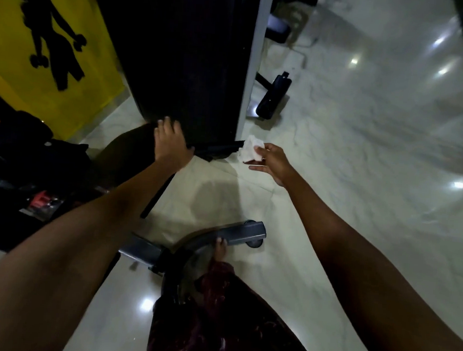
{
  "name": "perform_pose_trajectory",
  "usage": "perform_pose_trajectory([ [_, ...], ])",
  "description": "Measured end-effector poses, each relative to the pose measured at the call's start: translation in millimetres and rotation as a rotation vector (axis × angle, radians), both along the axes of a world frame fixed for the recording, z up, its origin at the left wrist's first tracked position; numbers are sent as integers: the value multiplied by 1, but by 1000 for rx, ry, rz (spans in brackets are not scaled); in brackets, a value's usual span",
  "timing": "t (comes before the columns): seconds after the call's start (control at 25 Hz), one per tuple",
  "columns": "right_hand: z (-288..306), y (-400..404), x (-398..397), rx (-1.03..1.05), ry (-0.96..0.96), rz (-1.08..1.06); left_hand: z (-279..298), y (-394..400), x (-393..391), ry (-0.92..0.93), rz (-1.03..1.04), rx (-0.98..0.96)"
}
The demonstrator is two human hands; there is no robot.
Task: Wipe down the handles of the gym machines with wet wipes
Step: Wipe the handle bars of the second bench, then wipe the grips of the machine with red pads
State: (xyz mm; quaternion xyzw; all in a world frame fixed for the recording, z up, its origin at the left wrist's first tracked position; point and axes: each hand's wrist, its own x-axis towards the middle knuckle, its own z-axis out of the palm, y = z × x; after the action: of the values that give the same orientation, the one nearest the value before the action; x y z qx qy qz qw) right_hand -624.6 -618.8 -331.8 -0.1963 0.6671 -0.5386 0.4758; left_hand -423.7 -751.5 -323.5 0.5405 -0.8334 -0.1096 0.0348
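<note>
Loosely, right hand (273,161) grip pinching wet wipe (251,148) beside handle (221,149).

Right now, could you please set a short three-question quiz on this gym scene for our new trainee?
1. True or false: the right hand pinches a white wet wipe.
2. What does the left hand rest on?
A. the dark machine panel
B. the yellow wall sign
C. the grey curved base bar
3. Fill in: the wipe is held next to the end of a black ____ that sticks out at the bottom of the panel.

Key: 1 true; 2 A; 3 bar (possibly a handle, but it is too dark to tell).
</note>
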Motion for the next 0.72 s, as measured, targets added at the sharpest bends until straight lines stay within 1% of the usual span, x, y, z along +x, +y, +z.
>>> perform_pose_trajectory([
  [0.04, 5, 0, 2, -9, -10, 30, 3, 9, -13, 150, -42, 57],
  [0.08, 10, 0, 3, -13, -15, 47, 8, 20, -28, 335, -38, 172],
  [0.16, 25, 3, 1, -54, -28, 56, 23, 46, -57, 707, 78, 477],
  [0.2, 33, 5, -2, -80, -25, 53, 32, 58, -69, 832, 116, 600],
  [0.28, 45, 10, -13, -108, 7, 36, 43, 76, -90, 969, 107, 703],
  [0.36, 51, 19, -30, -109, 40, 13, 50, 90, -107, 1034, 76, 688],
  [0.48, 59, 46, -66, -120, 91, -37, 57, 111, -139, 1056, -5, 631],
  [0.56, 67, 74, -100, -125, 153, -119, 60, 131, -173, 1024, -101, 630],
  [0.64, 72, 107, -137, -113, 246, -214, 60, 155, -209, 952, -191, 654],
  [0.72, 75, 135, -170, -118, 355, -254, 56, 177, -242, 879, -247, 671],
])
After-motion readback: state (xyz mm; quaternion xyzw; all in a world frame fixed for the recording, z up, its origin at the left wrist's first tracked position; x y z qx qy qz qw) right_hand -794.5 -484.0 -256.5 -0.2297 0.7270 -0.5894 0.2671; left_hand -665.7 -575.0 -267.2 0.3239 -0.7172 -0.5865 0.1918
